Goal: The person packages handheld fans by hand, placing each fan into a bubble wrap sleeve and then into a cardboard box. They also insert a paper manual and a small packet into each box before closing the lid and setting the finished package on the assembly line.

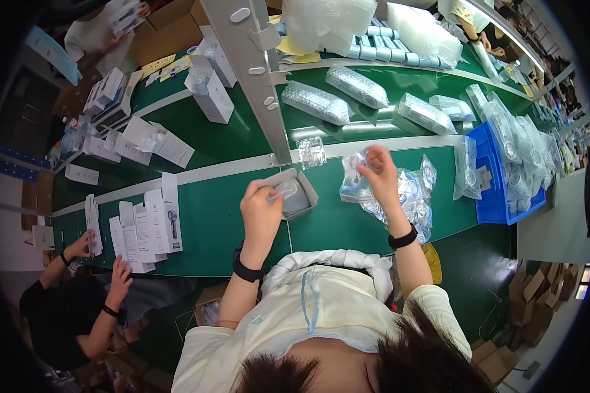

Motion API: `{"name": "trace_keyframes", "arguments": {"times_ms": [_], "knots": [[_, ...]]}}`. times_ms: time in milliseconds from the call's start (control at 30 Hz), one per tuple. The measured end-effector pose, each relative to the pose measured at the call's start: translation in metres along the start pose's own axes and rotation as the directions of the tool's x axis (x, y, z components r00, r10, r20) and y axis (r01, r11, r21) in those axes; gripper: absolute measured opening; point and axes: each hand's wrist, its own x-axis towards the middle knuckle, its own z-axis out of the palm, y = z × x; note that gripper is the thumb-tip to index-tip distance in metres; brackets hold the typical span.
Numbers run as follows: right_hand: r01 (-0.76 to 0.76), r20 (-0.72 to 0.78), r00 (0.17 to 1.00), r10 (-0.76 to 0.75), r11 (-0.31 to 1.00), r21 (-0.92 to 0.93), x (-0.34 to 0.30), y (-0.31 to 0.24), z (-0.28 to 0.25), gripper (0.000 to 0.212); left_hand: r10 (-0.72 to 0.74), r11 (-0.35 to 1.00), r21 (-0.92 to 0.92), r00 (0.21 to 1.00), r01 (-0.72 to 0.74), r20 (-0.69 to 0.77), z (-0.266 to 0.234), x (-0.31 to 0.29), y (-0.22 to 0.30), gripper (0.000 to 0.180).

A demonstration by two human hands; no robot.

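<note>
My left hand [262, 208] has its fingers closed on the side wall of a small open white box [306, 208] on the green table. Inside the box lies a grey item in clear plastic [291, 195]; its kind I cannot make out. My right hand [381, 171], raised right of the box, pinches a small clear zip bag [355, 191] with a red strip along one edge. What that bag contains is too blurred to tell. Under and beside my right hand a pile of similar clear bags [409, 196] rests on the table.
A blue bin [494, 173] with bubble-wrapped items stands at the right. More bubble-wrapped packs [316, 103] lie on the shelf behind. One small clear packet [311, 152] sits by the metal post [259, 72]. At left, a co-worker's hands [119, 283] are near white cartons [141, 232].
</note>
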Motion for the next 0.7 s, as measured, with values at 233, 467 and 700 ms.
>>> {"name": "trace_keyframes", "arguments": {"times_ms": [233, 467, 700], "knots": [[0.794, -0.121, 0.607, -0.785, 0.607, 0.041, -0.016, -0.084, 0.051, 0.025, 0.000, 1.000, -0.010, 1.000, 0.000, 0.009, -0.002, 0.010, -0.002, 0.012], [0.813, 0.544, 0.564, -0.622, 0.535, -0.230, -0.015, -0.074, 0.059, 0.026, -0.004, 0.995, -0.103, 0.999, 0.009, 0.047, -0.003, 0.015, -0.010, 0.012], [0.744, 0.193, 0.668, -0.719, 0.645, -0.174, -0.003, -0.052, 0.031, 0.028, -0.036, 0.998, -0.052, 0.960, 0.022, -0.277, -0.029, 0.021, -0.060, 0.010]]}}
